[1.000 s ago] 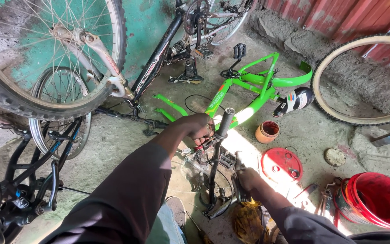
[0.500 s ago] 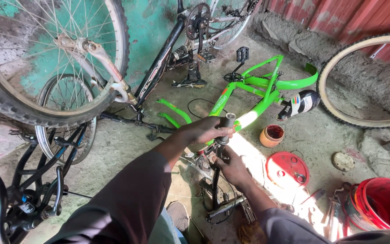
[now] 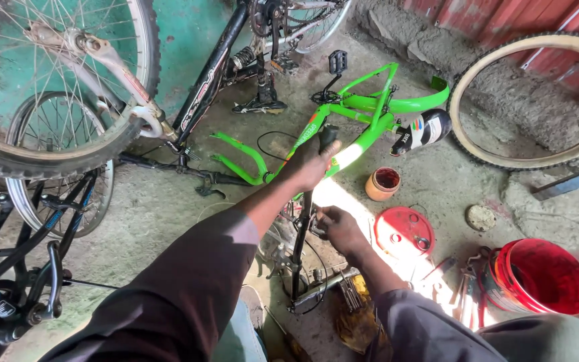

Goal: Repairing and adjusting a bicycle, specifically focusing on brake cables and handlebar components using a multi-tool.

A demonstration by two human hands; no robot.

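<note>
My left hand (image 3: pixel 313 161) is closed around the top of a slim black upright metal bar (image 3: pixel 301 231) that stands on the concrete floor (image 3: pixel 162 221) in front of me; my right hand (image 3: pixel 338 228) grips the same bar lower down, at its middle.

Containers, left to right: a small round terracotta-coloured pot (image 3: pixel 382 183) with a dark red paste inside, then a flat red round lid (image 3: pixel 405 230) lying open side up with a small metal part in it, then a red plastic bucket (image 3: pixel 543 276) whose inside I cannot make out.

The floor is crowded. To my left a large spoked bicycle wheel (image 3: pixel 48 87) hangs close, with a black bicycle frame (image 3: pixel 8 268) under it; bare floor lies between that frame and my bar. Behind the bar a bright green bicycle frame (image 3: pixel 363 124) lies flat. At the right wall leans one loose cream-walled tyre (image 3: pixel 531 100).

I count two hands, one bar, three containers.
</note>
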